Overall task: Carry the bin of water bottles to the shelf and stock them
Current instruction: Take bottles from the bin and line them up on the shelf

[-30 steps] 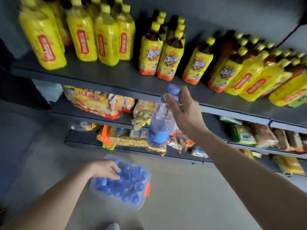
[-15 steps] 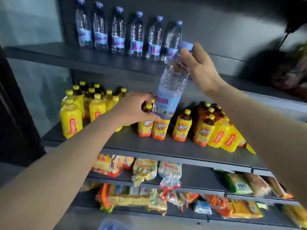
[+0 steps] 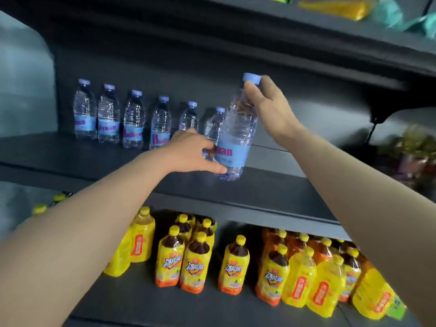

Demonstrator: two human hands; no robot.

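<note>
Head view: a water bottle (image 3: 236,135) is held by two grips, the right hand (image 3: 271,109) pinching under its cap, the left hand (image 3: 191,154) curled round its base. Its long axis is tilted, cap rightward, above the shelf (image 3: 271,185), at the right end of the row of bottles (image 3: 132,119).

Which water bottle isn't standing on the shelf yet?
The tilted water bottle, held by the right hand at its cap and the left hand at its base. The six others stand upright in a row.
</note>
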